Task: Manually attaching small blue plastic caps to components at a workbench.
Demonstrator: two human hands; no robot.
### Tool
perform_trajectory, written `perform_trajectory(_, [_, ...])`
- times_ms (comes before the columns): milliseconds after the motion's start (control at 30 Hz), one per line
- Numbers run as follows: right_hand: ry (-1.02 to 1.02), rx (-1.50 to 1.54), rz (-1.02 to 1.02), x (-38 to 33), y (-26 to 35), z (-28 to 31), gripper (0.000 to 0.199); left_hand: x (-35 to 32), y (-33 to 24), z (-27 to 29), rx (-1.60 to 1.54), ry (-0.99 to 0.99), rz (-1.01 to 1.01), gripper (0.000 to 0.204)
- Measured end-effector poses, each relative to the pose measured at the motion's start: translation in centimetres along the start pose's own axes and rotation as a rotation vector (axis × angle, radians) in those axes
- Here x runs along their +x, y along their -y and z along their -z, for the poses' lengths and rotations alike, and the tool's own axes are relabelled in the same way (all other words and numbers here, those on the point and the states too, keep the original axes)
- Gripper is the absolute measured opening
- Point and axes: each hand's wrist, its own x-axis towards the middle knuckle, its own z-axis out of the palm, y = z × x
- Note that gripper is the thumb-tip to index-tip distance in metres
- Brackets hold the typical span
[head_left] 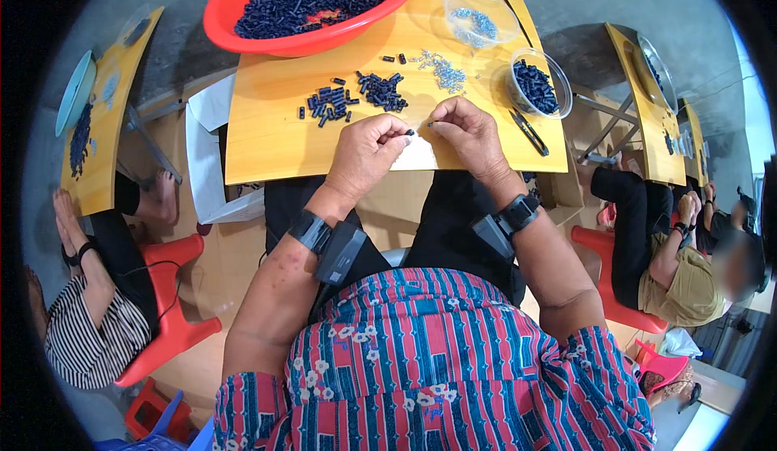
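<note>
Over the near edge of the table, my left hand (366, 153) pinches a small black plastic piece (410, 132) between thumb and fingertips. Facing it a short gap away, my right hand (471, 138) is closed in a pinch; whatever its fingertips hold is too small to make out. Just beyond my left hand lie two loose heaps of short black plastic pieces, one on the left (328, 105) and one nearer the middle (380, 92). Small clear or silvery parts (443, 72) are scattered past my fingertips. Black tweezers (529, 132) rest to the right of my right hand.
A big red basin (217, 23) full of black pieces stands at the far left of the yellow table (271, 147). On the right are a clear tub of black pieces (535, 87) and a clear container of silvery parts (473, 26). Other people sit at tables on both sides.
</note>
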Motion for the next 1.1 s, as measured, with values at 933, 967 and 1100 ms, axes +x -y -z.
perform_trajectory(933, [0.088,0.263,-0.073,-0.4,1.1,-1.2,0.016,-0.1,-1.0,0.4,0.095,0.065,0.030,0.009])
perform_trajectory(967, [0.087,0.270,-0.072,-0.5,1.2,-1.3,0.016,-0.1,-1.0,0.3,0.096,0.064,0.025,0.009])
perform_trajectory(1100, [0.075,0.260,-0.057,-0.6,1.4,-1.4,0.016,-0.1,-1.0,0.1,0.065,0.010,-0.018,0.010])
